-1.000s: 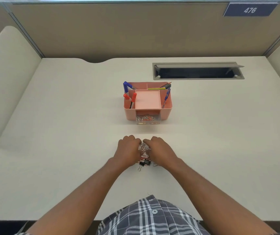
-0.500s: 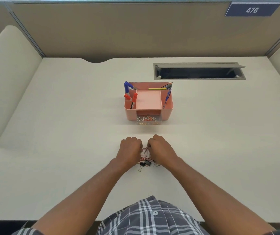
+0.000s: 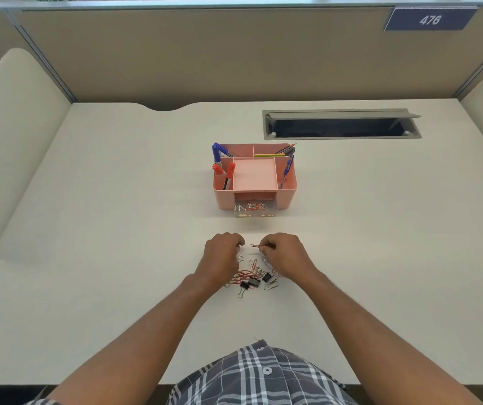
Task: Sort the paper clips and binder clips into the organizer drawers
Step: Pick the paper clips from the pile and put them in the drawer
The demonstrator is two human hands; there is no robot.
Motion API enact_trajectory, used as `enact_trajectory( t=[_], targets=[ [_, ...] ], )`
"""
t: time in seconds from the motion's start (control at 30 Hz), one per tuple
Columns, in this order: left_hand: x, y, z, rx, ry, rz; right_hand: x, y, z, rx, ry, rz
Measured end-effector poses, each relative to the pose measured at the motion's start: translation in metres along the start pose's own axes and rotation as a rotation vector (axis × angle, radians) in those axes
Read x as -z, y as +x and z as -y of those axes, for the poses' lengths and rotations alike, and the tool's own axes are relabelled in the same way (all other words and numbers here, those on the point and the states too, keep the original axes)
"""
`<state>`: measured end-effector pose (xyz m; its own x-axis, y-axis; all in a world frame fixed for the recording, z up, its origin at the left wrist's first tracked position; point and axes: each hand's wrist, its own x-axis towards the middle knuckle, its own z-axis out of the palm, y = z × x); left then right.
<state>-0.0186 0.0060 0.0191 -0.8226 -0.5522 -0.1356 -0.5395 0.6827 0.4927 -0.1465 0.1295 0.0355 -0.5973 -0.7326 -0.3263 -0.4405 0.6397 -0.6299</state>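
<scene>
A loose heap of red and silver paper clips (image 3: 249, 271) with black binder clips (image 3: 253, 282) lies on the desk between my wrists. My right hand (image 3: 285, 254) pinches a single red paper clip (image 3: 254, 246) by one end, raised just beyond the heap. My left hand (image 3: 222, 255) is curled into a fist at the heap's left side; I cannot see anything in it. Further back stands the pink organizer (image 3: 287, 197), its clear drawer (image 3: 255, 209) pulled out at the front with several paper clips inside.
Blue and red markers, a pencil and pens stand in the organizer's side compartments. A grey cable hatch (image 3: 341, 124) is sunk into the desk at the back right. Beige partition walls close the desk on three sides.
My hands have drawn apart and uncovered the heap. The right hand now holds one red paper clip lifted away from the pile.
</scene>
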Motion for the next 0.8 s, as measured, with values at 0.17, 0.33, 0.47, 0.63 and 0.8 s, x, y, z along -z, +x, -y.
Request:
enact_trajectory(
  t=[0.17, 0.33, 0.47, 0.63, 0.8],
  targets=[
    [0.0, -0.001, -0.007, -0.007, -0.031, -0.003, 0.01, 0.0, 0.009, -0.01, 0.163, -0.025],
    [-0.005, -0.003, -0.009, -0.048, 0.049, 0.048, 0.035, 0.007, 0.035, 0.201, 0.117, -0.271],
    [-0.009, -0.005, -0.008, -0.075, 0.075, 0.072, 0.048, 0.027, 0.051, 0.299, -0.083, -0.362],
    [-0.008, -0.006, -0.009, -0.104, 0.096, 0.062, 0.047, 0.036, 0.056, 0.315, -0.188, -0.298],
    [-0.01, -0.009, -0.012, -0.114, 0.125, 0.054, 0.044, 0.013, 0.038, 0.299, -0.078, -0.293]
  ],
)
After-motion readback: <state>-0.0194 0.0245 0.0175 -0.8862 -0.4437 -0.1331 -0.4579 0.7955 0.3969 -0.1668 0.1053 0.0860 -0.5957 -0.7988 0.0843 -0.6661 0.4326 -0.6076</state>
